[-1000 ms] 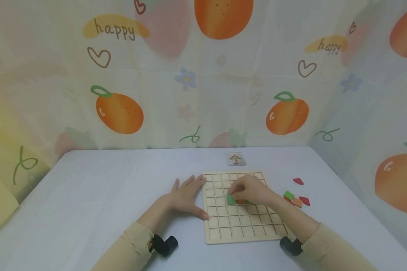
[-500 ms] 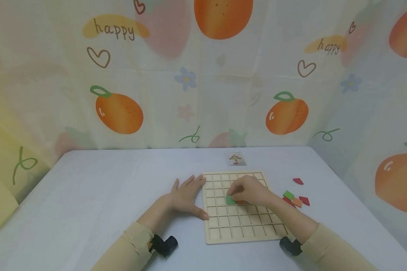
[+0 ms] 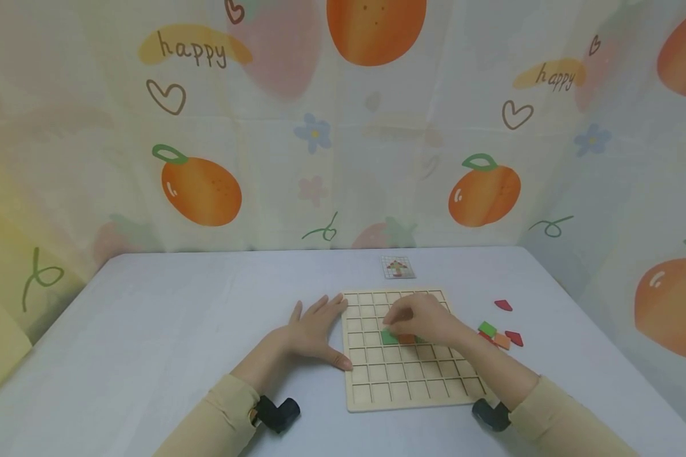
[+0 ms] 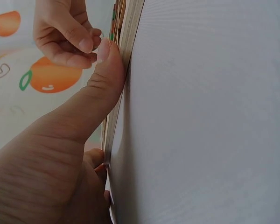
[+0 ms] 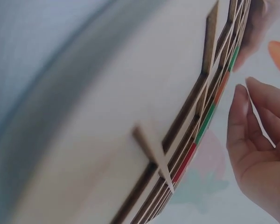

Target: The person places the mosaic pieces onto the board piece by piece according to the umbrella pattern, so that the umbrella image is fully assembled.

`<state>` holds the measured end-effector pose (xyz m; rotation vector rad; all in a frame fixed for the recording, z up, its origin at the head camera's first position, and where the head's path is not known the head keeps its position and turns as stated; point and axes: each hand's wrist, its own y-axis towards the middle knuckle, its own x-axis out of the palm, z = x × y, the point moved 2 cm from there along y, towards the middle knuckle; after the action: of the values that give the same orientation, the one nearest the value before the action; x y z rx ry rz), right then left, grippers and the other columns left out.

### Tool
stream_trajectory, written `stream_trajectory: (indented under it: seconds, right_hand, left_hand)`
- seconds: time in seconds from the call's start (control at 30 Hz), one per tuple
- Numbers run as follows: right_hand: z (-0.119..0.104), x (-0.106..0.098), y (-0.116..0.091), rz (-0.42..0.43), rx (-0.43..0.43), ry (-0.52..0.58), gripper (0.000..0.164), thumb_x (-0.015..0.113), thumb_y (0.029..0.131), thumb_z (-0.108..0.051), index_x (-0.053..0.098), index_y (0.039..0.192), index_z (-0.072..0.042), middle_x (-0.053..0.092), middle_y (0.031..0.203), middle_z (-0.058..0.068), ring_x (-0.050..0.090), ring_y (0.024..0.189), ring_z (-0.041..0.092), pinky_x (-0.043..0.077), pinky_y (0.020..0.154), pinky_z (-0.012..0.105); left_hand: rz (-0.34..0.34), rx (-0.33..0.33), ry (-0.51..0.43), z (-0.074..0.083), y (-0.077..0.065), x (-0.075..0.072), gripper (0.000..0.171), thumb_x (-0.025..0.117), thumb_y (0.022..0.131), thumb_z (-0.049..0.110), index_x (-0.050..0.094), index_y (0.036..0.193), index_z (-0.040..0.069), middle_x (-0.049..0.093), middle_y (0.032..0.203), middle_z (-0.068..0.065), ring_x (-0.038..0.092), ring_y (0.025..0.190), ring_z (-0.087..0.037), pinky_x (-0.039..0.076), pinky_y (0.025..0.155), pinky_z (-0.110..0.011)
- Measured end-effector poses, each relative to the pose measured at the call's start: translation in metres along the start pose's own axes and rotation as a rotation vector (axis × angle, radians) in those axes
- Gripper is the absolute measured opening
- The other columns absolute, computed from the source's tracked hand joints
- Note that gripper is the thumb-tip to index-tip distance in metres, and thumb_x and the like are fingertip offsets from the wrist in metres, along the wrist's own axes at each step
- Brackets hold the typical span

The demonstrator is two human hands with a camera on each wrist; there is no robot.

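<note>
A pale wooden grid board [image 3: 377,376] lies on the white table. My left hand [image 3: 314,331] spreads at its left side, thumb and fingertips resting against the edge. Across the board's middle, a row of small tiles holds a green tile [image 3: 388,337], an orange tile [image 3: 406,339] and another green one, partly hidden by my right hand [image 3: 425,320]. The right wrist view adds a red tile [image 5: 185,162] at the row's end. Just above the first green tile, my right thumb and index fingertips come close together, with a narrow gap and nothing visible between them.
Right of the board lie loose pieces: a green tile [image 3: 486,329], an orange tile [image 3: 501,341] and several red pieces, one red piece [image 3: 503,305] farther back. A small picture card [image 3: 397,267] lies behind the board. A printed curtain [image 3: 343,158] hangs at the table's far edge.
My right fingertips have shifted only slightly over the first green tile, and a little more of the orange tile shows now. The left hand has stayed in place.
</note>
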<state>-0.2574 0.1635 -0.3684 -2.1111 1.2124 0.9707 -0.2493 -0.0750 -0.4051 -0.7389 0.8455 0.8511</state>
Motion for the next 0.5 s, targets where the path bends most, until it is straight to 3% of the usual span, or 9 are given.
stream_trajectory:
  seconds: [0.37,0.5]
  right_hand:
    - [0.02,-0.022,-0.006,0.063,0.051,0.04,0.012,0.072,0.087,-0.013,0.078,0.097,-0.017,0.076,0.099,-0.001,0.065,0.086,0.012,0.054,0.078,0.029]
    - [0.03,-0.036,-0.008,0.105,0.103,0.005,0.014,0.07,0.089,-0.013,0.076,0.102,-0.014,0.075,0.101,0.002,0.065,0.091,0.015,0.056,0.084,0.035]
  left_hand:
    - [0.004,0.009,-0.004,0.0,0.0,0.0,0.122,0.082,0.065,0.064,0.021,0.158,0.015,0.015,0.169,0.0,0.009,0.158,-0.03,-0.003,0.12,-0.07]
    - [0.003,0.009,-0.004,0.0,-0.001,-0.001,0.121,0.082,0.065,0.064,0.022,0.158,0.015,0.015,0.169,0.0,0.009,0.158,-0.031,-0.002,0.119,-0.071]
